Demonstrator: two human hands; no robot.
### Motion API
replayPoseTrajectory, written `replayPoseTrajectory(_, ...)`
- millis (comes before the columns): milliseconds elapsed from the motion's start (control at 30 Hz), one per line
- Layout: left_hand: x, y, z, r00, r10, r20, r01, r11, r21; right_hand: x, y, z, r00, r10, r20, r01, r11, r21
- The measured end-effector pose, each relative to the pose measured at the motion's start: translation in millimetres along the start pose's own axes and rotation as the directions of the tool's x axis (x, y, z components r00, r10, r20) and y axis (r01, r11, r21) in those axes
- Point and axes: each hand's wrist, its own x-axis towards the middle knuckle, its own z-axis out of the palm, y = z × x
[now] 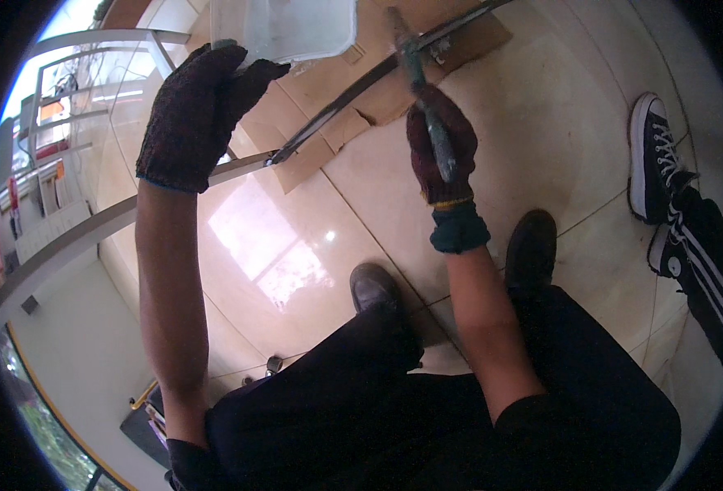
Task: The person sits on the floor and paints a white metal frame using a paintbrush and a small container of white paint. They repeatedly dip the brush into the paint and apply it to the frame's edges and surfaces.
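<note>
My left hand point(202, 114), in a dark knitted work glove, grips a translucent white plastic tub point(308, 29) by its near side. The tub's upper part runs out of the picture. In my right hand point(445, 147), gloved in dark knit with a yellow-edged green cuff, is a paintbrush point(437, 139) with a stained grey-green handle. Its blurred head points up and away, over a long metal bar point(353, 92). Whether the brush touches the bar I cannot tell. That bar slants from the left toward the upper right, dark along its far stretch.
Torn cardboard point(296, 164) lies under the bar on glossy beige floor tiles point(566, 139). Pale metal framework point(83, 221) stands on the left, with shelves of coloured items behind it. Another person's black-and-white sneaker point(655, 155) and striped trouser leg are at the right.
</note>
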Motion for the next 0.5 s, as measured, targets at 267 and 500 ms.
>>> replayPoseTrajectory(267,-4,-5,1,1.000,0.018,0.020,-0.018,0.999,0.040,13,12,-23,0.983,0.101,-0.152,-0.090,0.993,0.080)
replayPoseTrajectory(500,1,-6,-1,1.000,0.014,0.027,-0.017,0.996,0.093,-7,-10,10,0.994,0.032,0.108,-0.017,0.991,-0.135)
